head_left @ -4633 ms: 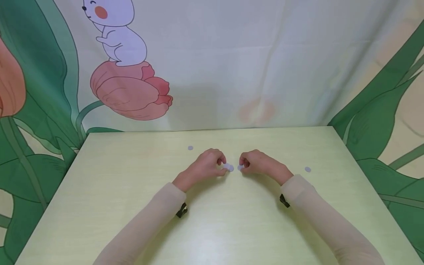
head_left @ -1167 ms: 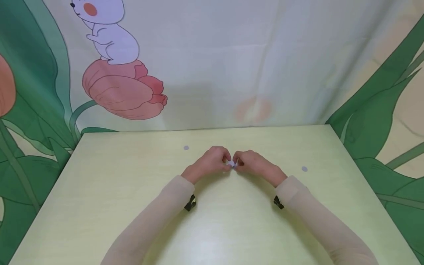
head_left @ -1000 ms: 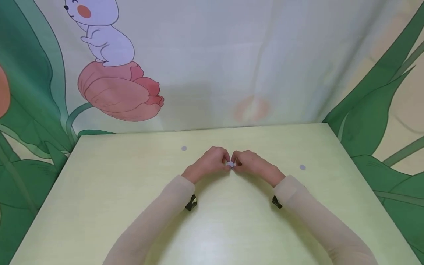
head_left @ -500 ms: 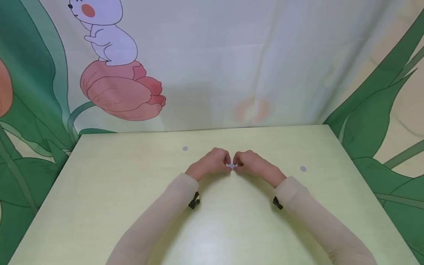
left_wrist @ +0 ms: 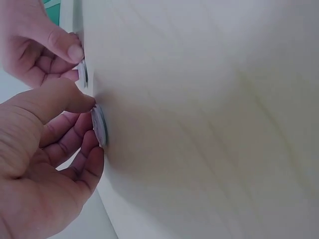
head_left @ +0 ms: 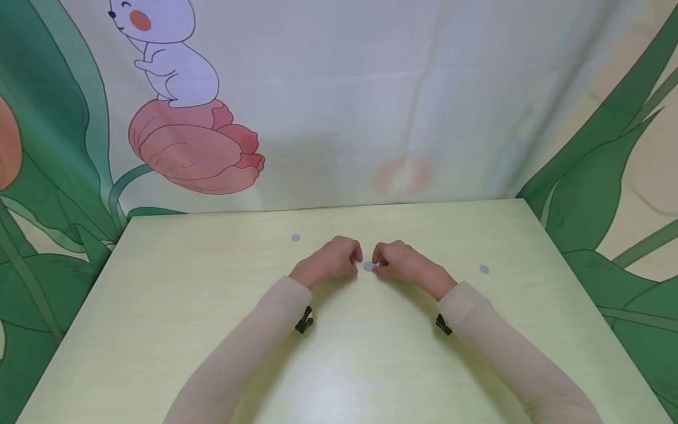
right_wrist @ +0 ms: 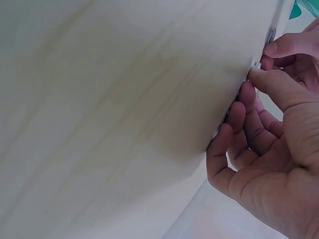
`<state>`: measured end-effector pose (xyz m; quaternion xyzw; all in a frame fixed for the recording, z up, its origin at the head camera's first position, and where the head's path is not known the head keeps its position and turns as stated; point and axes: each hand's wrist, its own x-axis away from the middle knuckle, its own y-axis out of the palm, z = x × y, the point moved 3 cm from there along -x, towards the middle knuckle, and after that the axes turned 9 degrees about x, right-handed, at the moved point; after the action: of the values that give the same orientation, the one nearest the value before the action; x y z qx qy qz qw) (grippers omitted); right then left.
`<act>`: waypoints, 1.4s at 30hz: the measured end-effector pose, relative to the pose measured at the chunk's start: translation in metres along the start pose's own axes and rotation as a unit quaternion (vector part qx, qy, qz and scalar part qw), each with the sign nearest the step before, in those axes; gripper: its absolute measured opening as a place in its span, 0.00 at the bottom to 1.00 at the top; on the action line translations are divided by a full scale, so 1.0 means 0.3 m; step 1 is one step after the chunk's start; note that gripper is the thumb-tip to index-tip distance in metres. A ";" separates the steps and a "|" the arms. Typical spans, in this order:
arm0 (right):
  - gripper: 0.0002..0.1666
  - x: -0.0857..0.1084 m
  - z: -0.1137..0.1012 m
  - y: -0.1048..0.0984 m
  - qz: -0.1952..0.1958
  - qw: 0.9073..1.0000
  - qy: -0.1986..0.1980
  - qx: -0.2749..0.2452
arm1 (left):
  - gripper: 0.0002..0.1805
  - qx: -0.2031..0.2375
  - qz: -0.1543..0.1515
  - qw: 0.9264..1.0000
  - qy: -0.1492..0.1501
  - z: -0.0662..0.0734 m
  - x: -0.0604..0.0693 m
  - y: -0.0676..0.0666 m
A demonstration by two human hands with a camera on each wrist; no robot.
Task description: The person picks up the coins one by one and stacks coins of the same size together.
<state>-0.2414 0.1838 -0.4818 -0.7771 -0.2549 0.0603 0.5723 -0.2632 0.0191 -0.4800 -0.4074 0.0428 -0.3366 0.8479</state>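
Observation:
Pale grey, coin-like discs lie on the table between the two hands, one disc (head_left: pixel 368 267) showing in the head view. My left hand (head_left: pixel 333 259) is just left of it, thumb and fingers curved and apart, with a narrow gap to the disc. In the left wrist view a disc (left_wrist: pixel 100 124) stands out beyond the left fingertips. My right hand (head_left: pixel 406 261) has thumb and fingertips at the disc's right edge. A second rim (left_wrist: pixel 83 73) appears between the right thumb and fingers, which seem to pinch it. Whether the middle discs are stacked is hidden.
A single grey disc (head_left: pixel 296 238) lies at the back left, and another disc (head_left: pixel 484 269) lies to the right. The pale table (head_left: pixel 318 365) ends at a printed curtain (head_left: pixel 339 106) behind.
Both hands came together from left and right over the middle discs. In the last half second my left hand drew back slightly left, uncovering the disc; my right hand stayed at it.

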 end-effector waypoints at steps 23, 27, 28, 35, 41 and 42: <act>0.06 0.014 0.000 -0.009 -0.002 0.999 0.006 0.040 | 0.06 0.019 0.017 0.999 0.031 0.021 -0.015 0.034; 0.05 0.011 0.001 -0.011 0.004 0.999 0.002 0.051 | 0.06 0.015 0.023 0.999 0.034 0.027 -0.013 0.031; 0.05 0.010 0.002 -0.012 0.004 0.999 0.004 0.050 | 0.06 0.016 0.024 0.999 0.036 0.031 -0.012 0.029; 0.08 0.006 -0.010 -0.025 -0.019 0.999 0.032 0.021 | 0.08 0.014 0.020 0.999 0.037 0.041 -0.009 0.025; 0.06 0.003 -0.009 -0.021 -0.025 0.997 0.061 0.037 | 0.07 0.015 0.021 0.999 0.039 0.031 -0.011 0.029; 0.06 0.002 -0.007 -0.022 -0.025 0.997 0.064 0.040 | 0.06 0.015 0.023 0.999 0.040 0.029 -0.011 0.029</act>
<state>-0.2422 0.1839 -0.4750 -0.7495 -0.2341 0.0062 0.6192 -0.2581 0.0308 -0.4811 -0.3802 0.0809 -0.3340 0.8587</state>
